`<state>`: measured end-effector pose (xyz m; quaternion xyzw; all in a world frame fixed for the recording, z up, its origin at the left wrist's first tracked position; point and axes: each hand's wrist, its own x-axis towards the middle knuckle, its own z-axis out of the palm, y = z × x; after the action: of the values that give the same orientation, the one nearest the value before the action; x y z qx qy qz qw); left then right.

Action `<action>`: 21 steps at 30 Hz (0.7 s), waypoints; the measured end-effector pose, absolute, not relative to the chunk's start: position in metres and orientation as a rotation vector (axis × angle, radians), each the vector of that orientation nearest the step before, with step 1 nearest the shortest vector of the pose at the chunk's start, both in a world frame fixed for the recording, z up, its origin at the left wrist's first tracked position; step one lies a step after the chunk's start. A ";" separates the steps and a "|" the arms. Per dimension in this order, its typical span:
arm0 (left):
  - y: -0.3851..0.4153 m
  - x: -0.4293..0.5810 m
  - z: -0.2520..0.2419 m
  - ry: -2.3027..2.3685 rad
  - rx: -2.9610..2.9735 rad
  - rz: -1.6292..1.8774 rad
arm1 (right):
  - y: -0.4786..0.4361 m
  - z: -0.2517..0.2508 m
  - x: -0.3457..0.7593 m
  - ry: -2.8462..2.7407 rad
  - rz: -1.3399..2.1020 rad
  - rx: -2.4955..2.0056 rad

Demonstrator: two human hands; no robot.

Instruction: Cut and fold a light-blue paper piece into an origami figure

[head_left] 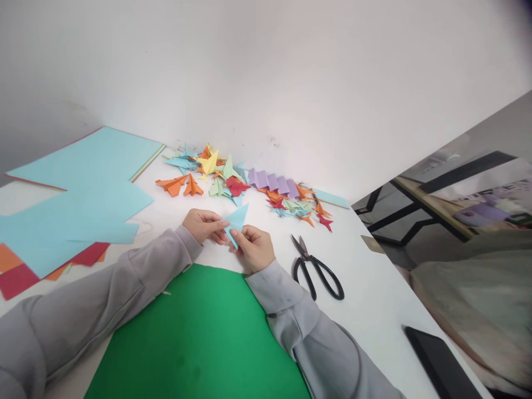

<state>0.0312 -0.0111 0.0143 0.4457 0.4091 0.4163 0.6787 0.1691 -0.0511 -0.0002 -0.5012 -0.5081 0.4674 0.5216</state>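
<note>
Head view takes in a white worktop [374,288] set against a pale wall. The largest thing on it is a green sheet [199,338] lying under the forearms, then a spread of light blue sheets [83,188] to the left with red and orange paper [25,271] showing beneath. Along the wall lies a heap of folded paper figures [233,177] in many colours, with a pleated purple strip [272,183] among them. Black scissors [318,269] lie just right of the right hand [255,249], blades shut; a dark flat device [440,363] sits near the worktop's edge.

Smallest is the blue folded triangle [236,221], held above the worktop between both hands. The left hand [203,226] pinches its left edge, fingers closed on the paper; the right hand's fingers clamp its lower tip. It looks light, thin and easily creased, best held at the folded edges. Nothing crowds the hands.
</note>
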 end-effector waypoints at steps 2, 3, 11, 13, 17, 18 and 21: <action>-0.010 0.031 0.015 0.909 0.961 0.909 | -0.051 0.001 0.169 -1.209 1.122 -1.210; -0.010 0.031 0.016 0.906 0.946 0.899 | -0.051 0.001 0.169 -1.205 1.125 -1.213; -0.008 0.034 0.022 0.928 0.762 0.937 | -0.050 -0.002 0.169 -1.174 1.118 -1.219; -0.007 0.034 0.022 0.917 0.770 0.941 | -0.050 -0.003 0.169 -1.172 1.116 -1.215; -0.008 0.033 0.015 0.897 0.887 0.947 | -0.050 -0.003 0.169 -1.187 1.113 -1.196; -0.008 0.033 0.014 0.892 0.910 0.948 | -0.050 -0.003 0.170 -1.197 1.114 -1.193; -0.007 0.032 0.010 0.888 0.930 0.952 | -0.051 -0.003 0.170 -1.236 1.110 -1.185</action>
<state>0.0322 -0.0072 0.0097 0.4171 0.3982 0.4270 0.6965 0.1703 -0.0508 -0.0027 -0.4947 -0.5164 0.4636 0.5231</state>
